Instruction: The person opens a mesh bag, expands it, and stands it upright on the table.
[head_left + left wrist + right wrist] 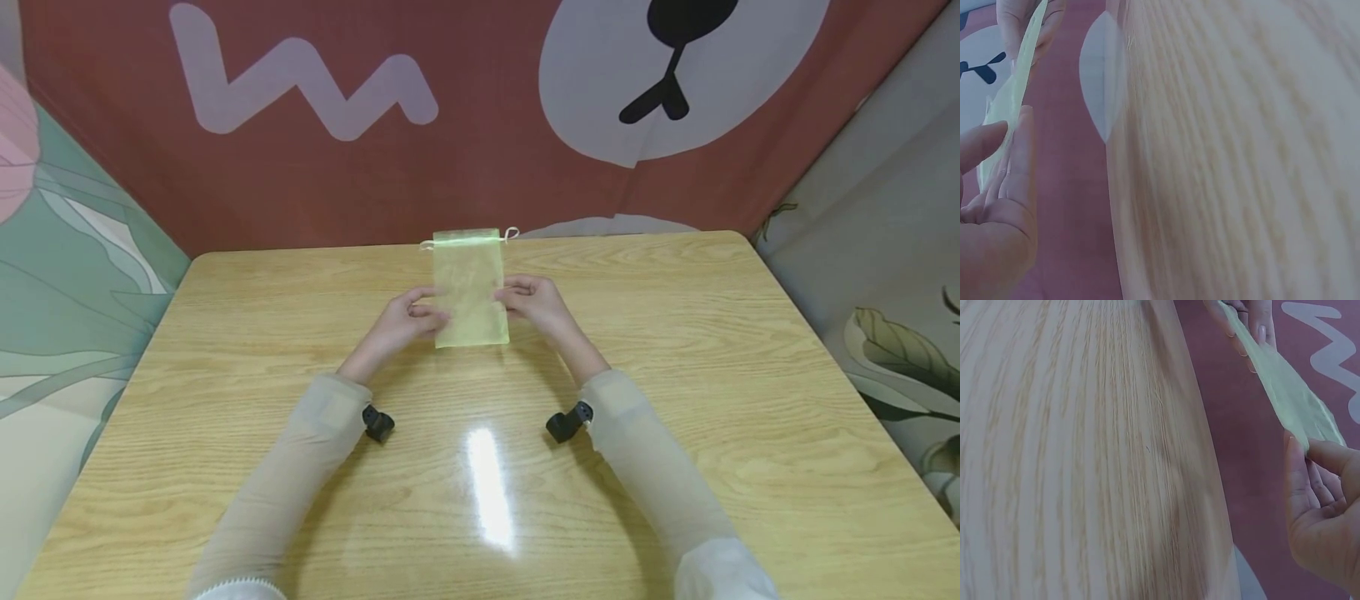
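Note:
A sheer yellow drawstring pouch (pixel 470 283) is held up above the table, its white cord loops sticking out at both upper corners. My left hand (pixel 408 318) pinches its left edge between thumb and fingers. At the opposite edge, my right hand (pixel 534 303) pinches the fabric in the same way. Seen from the left wrist, the pouch (pixel 1027 59) is nearly edge-on, with the left thumb (pixel 985 145) on its near face. The right wrist view shows the pouch (pixel 1288 394) stretched between both hands. It looks flat.
The wooden table (pixel 262 400) spreads out beneath both arms, with a bright light reflection near its middle. Behind its far edge hangs a red cloth (pixel 480 183) with white and black shapes. Patterned fabric (pixel 82 275) hangs at the left side. A small black camera sits on each wrist.

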{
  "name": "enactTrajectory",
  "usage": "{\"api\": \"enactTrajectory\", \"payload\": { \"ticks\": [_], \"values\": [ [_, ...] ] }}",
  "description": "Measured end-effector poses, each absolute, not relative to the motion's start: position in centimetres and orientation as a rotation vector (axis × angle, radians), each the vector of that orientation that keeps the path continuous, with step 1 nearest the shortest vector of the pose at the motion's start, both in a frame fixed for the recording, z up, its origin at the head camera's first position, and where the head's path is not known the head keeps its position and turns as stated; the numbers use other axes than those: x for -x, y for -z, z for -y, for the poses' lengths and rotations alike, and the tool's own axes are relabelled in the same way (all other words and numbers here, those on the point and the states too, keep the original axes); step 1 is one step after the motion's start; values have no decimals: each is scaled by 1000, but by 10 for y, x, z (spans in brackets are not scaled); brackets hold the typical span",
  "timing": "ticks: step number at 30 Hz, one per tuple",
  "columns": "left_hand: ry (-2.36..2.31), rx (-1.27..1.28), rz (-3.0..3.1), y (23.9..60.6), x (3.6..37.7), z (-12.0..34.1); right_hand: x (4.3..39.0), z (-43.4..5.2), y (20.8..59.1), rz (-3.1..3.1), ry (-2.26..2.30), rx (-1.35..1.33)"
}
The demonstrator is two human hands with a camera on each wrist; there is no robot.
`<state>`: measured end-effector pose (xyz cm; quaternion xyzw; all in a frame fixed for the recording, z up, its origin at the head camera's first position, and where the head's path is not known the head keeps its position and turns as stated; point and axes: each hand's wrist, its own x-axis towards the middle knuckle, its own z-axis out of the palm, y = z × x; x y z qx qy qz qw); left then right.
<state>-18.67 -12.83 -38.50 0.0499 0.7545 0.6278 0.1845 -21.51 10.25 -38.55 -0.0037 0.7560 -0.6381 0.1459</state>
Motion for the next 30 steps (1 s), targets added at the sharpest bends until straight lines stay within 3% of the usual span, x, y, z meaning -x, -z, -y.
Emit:
{"api": "enactTrajectory", "payload": {
  "ticks": [14,30],
  "values": [
    [-1744,-78,-2206,385,189,127,216,-104,387,-2169,1872,-33],
    [-1782,-21,-2245,387,190,126,214,-105,389,-2170,1913,166]
  ]
}}
